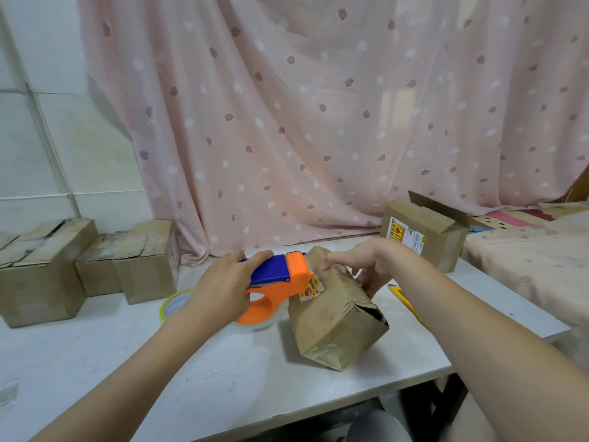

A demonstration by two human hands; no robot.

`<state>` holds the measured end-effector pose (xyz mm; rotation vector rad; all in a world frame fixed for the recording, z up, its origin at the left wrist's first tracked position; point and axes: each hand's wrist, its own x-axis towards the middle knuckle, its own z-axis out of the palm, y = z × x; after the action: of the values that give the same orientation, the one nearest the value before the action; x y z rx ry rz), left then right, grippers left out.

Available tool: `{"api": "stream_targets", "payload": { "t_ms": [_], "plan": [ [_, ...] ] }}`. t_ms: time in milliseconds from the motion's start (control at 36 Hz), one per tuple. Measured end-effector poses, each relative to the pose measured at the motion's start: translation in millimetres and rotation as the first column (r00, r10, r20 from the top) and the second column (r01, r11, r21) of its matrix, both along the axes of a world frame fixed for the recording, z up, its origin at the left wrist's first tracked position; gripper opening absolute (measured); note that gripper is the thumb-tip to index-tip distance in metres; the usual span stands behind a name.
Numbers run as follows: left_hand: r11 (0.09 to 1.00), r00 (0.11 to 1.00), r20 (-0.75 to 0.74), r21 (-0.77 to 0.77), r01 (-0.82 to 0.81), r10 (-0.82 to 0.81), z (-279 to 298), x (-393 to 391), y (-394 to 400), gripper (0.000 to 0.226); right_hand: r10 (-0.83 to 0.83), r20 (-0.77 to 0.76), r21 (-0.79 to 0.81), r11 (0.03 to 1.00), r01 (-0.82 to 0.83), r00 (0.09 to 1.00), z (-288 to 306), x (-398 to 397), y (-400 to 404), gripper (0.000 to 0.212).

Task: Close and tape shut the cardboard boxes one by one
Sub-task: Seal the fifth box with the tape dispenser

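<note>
A small worn cardboard box (331,327) stands tilted on the white table (159,362), with a torn gap at its right corner. My right hand (360,266) grips its far top edge and holds it. My left hand (220,288) is closed on an orange and blue tape dispenser (280,282), whose nose presses against the box's upper left face by a yellow and red label (312,290).
Three taped boxes (47,269) stand at the table's left. A box with raised flaps (424,234) sits at the back right. A yellow tape roll (173,303) lies behind my left wrist, a yellow cutter (404,298) right of the box. A pink curtain hangs behind, with a bed on the right.
</note>
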<state>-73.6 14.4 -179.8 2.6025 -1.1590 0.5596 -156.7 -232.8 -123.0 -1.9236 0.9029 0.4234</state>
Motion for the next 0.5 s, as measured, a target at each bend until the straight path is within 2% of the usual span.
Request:
{"api": "stream_targets", "payload": {
  "t_ms": [139,250,389,444,500],
  "plan": [
    [0.992,0.989,0.081,0.009,0.125,-0.125,-6,2,-2,0.084,-0.024,0.071,0.075,0.997,0.019,0.997,-4,-13,-7,0.093],
    [0.989,0.973,0.196,-0.056,0.135,-0.121,-4,7,-8,0.092,-0.027,0.094,0.137,0.99,0.014,0.995,-9,-18,-14,0.097],
    [0.98,0.97,0.163,-0.052,0.191,-0.18,1,6,-7,0.09,-0.039,0.171,0.167,0.986,0.01,0.984,-16,-25,-20,0.1],
    [0.981,0.966,0.187,-0.048,0.189,-0.177,2,4,-10,0.09,-0.04,0.214,0.132,0.991,0.011,0.976,-18,-25,-20,0.099],
    [0.982,0.96,0.223,-0.048,0.185,-0.17,2,4,-16,0.09,-0.014,0.278,0.013,1.0,0.011,0.96,-19,-26,-16,0.087]
  ]
}}
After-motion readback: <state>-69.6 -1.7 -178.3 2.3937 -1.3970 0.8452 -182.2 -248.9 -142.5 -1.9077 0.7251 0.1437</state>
